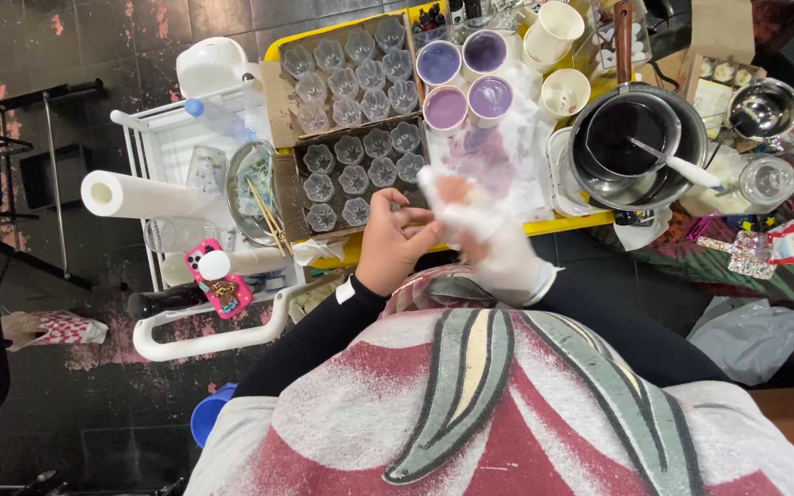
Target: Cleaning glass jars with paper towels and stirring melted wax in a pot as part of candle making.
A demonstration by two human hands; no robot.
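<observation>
My right hand (pixel 493 250) is inside a thin white glove and is blurred, held just above the near edge of the yellow table (pixel 570 223). Its fingers point up-left and hold nothing. My bare left hand (pixel 395 243) pinches the white glove (pixel 516 266) near the right hand's fingers. Just beyond both hands lies a cardboard tray of clear flower-shaped cups (pixel 360 174). A crumpled clear plastic sheet (pixel 507 156) with purple stains lies by the gloved fingers.
A second tray of clear cups (pixel 346 73) and three paper cups of purple liquid (pixel 466 78) stand farther back. A pot of dark liquid with a white spoon (pixel 636 142) is at right. The white cart (pixel 190 230) on the left carries a paper roll, pink-cased phone and metal bowl.
</observation>
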